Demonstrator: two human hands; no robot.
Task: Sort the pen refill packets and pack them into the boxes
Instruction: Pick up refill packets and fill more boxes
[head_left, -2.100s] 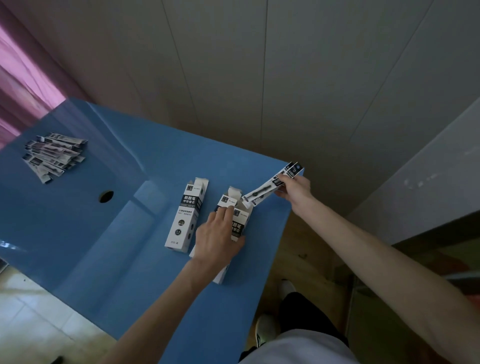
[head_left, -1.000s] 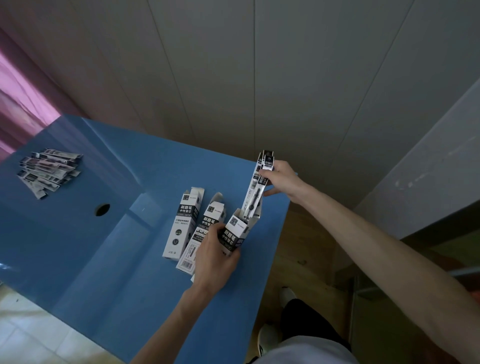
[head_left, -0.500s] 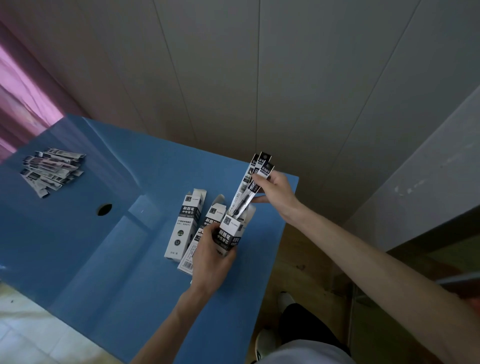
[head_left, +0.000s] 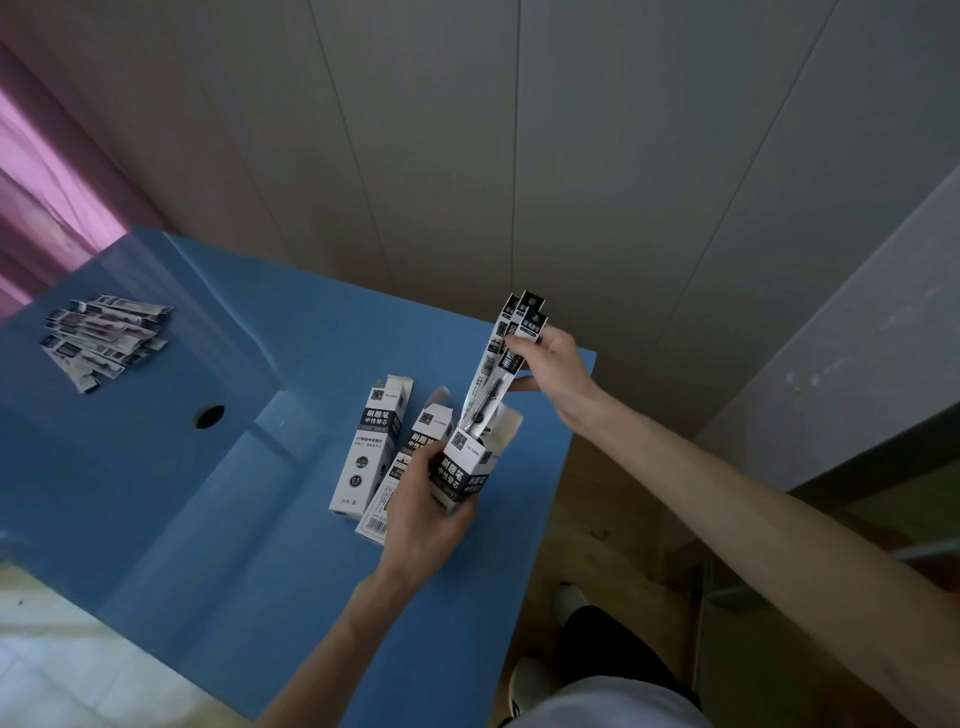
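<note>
Feeding a small bunch of refill packets (head_left: 503, 364) into the open box (head_left: 464, 470), I judge the likeliest trouble is the lower ends catching on the raised flap (head_left: 508, 426) beside the mouth and buckling, or the bunch fanning apart because I pinch it only near the top. My right hand (head_left: 553, 371) reaches out with thumb and fingertips pinching the packets, nearly upright, their tips already inside the mouth. My left hand (head_left: 423, 525) wraps around the box, tilting it up towards the right hand. Two more boxes (head_left: 370, 457) lie just left of my left hand; a loose pile of packets (head_left: 104, 338) sits far off to the left.
</note>
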